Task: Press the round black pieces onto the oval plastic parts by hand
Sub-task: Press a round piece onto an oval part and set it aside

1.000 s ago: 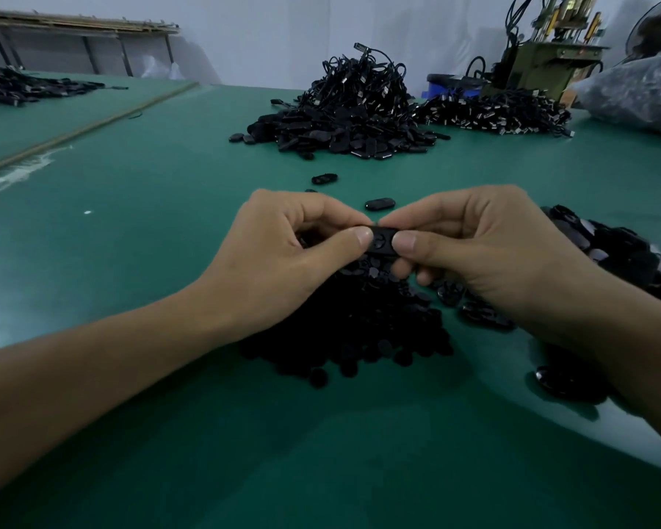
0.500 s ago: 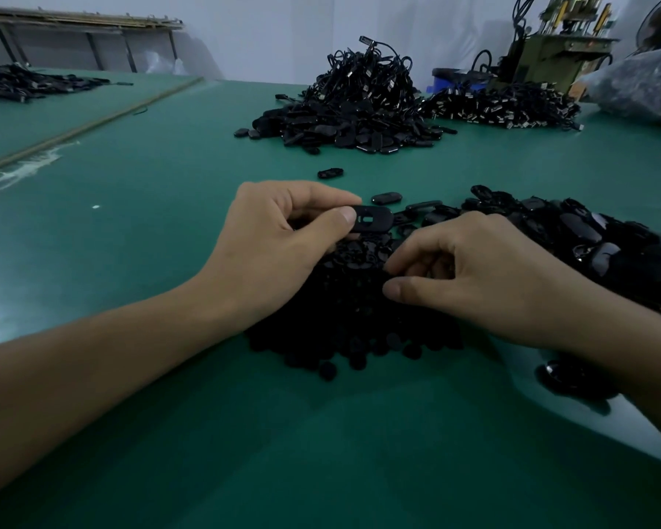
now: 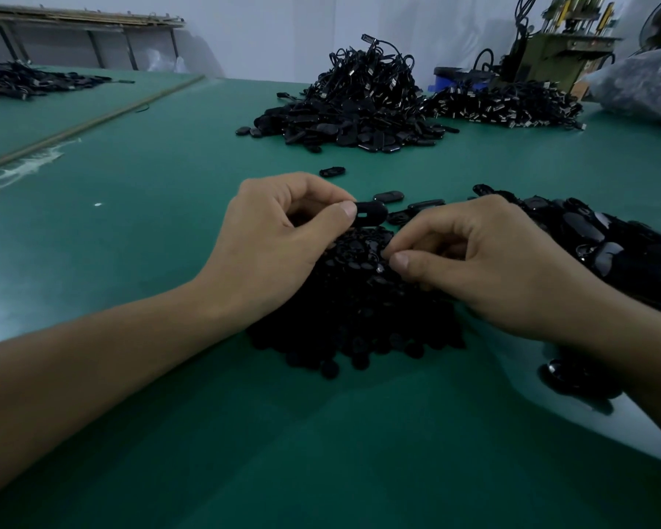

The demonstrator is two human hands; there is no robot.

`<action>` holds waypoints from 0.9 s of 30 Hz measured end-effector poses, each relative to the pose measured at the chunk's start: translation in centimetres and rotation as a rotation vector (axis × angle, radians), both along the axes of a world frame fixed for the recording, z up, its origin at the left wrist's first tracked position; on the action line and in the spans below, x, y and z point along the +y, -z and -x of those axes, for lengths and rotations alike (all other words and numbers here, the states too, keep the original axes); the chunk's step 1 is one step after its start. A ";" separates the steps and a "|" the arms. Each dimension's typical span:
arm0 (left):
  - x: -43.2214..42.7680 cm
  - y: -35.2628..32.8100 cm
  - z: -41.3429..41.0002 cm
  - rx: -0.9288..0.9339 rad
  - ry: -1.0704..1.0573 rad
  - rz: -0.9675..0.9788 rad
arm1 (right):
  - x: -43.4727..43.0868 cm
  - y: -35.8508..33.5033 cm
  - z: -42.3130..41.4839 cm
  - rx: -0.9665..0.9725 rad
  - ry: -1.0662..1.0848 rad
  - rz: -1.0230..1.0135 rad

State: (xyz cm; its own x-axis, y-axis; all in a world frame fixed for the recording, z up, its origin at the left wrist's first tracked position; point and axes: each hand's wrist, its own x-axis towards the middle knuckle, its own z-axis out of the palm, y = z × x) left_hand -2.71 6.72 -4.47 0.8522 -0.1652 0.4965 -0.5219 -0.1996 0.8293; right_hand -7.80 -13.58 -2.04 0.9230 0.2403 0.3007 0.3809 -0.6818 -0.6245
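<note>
- My left hand point(image 3: 279, 246) pinches one oval part point(image 3: 371, 213) by its near end; the part's long axis runs sideways, its free end pointing toward my right hand point(image 3: 485, 269).
- My right hand sits just right of the oval and lower, fingertips point(image 3: 399, 259) closing on the heap of round pieces point(image 3: 359, 299); whether one is gripped, I cannot tell.
- Count: one oval held, three loose ovals point(image 3: 388, 195) beyond it, rounds too many to count.
</note>
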 end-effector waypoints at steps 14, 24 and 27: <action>0.1 -0.2 0.2 -0.025 -0.033 -0.036 | 0.2 -0.1 0.1 0.051 -0.020 -0.064; 0.0 -0.1 0.4 -0.074 -0.030 -0.018 | 0.3 -0.4 0.3 -0.033 0.023 -0.071; 0.1 -0.1 0.4 -0.090 -0.031 -0.024 | 0.3 -0.6 0.4 -0.022 0.009 -0.093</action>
